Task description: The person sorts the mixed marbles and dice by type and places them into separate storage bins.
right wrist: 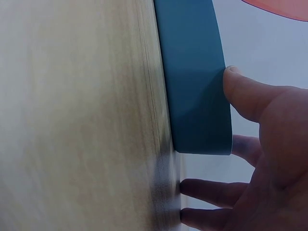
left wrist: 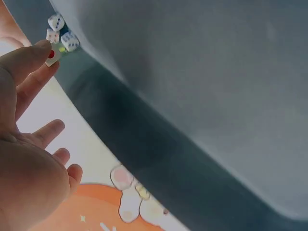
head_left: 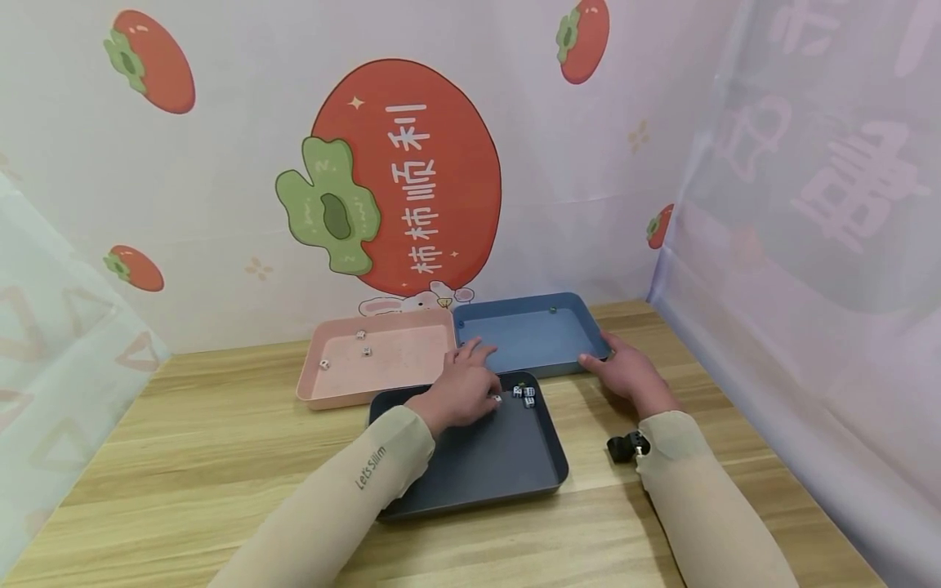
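My left hand (head_left: 465,390) reaches over the far part of the black tray (head_left: 488,482), pinching a white die (left wrist: 53,55) with a red dot between thumb and forefinger. Its other fingers spread loosely. Just beyond the pinched die, several dice (head_left: 529,394) cluster in the tray's far right corner. My right hand (head_left: 628,374) holds the near right corner of the blue tray (head_left: 525,336). In the right wrist view the thumb (right wrist: 236,82) presses at the rim and the forefinger passes behind the corner, while two lower fingers touch the wooden table (right wrist: 72,115).
A pink tray (head_left: 404,359) with three white dice stands back left, next to the blue tray. Small dark dice lie along the blue tray's left side, and another die (head_left: 553,309) at its back. A black device (head_left: 625,447) is near the right wrist. Printed cloth hangs behind.
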The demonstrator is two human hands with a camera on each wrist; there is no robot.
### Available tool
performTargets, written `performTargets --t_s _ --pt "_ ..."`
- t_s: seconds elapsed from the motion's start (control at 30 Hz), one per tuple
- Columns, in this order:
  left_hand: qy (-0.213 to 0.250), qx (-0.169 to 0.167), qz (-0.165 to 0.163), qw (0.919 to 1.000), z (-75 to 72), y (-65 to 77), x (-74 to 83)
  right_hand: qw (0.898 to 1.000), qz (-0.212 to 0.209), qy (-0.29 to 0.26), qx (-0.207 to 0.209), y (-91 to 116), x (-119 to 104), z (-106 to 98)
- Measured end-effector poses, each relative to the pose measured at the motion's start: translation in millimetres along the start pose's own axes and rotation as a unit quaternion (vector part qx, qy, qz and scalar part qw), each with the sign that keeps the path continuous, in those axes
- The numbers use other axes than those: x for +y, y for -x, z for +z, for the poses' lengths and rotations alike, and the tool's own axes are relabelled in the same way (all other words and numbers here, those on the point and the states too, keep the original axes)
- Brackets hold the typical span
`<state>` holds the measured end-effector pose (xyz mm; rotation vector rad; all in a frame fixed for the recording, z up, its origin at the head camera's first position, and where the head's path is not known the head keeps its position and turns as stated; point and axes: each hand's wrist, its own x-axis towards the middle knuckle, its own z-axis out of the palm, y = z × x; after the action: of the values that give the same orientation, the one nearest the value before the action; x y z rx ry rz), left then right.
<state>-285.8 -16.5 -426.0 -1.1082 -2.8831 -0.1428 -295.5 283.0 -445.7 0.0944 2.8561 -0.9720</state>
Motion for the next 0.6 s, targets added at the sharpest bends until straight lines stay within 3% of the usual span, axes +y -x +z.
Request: performTargets --t_s 0.3,0.47,0.6 --pt "-0.008 0.025 -0.067 0.9974 -20.6 7.3 -40.9 1.0 -0.003 0.002 0.002 -2.3 0.8 -0.1" --pt "-0.014 0.062 -0.092 0.9938 -28.6 22.3 -74.3 1.0 -0.003 0.004 0.004 -2.7 3.3 1.6" --pt "-0.016 0.07 -0.118 0.9904 -36.9 37.7 -103.0 1.0 0.0 0.0 0.005 -2.9 4.2 1.7"
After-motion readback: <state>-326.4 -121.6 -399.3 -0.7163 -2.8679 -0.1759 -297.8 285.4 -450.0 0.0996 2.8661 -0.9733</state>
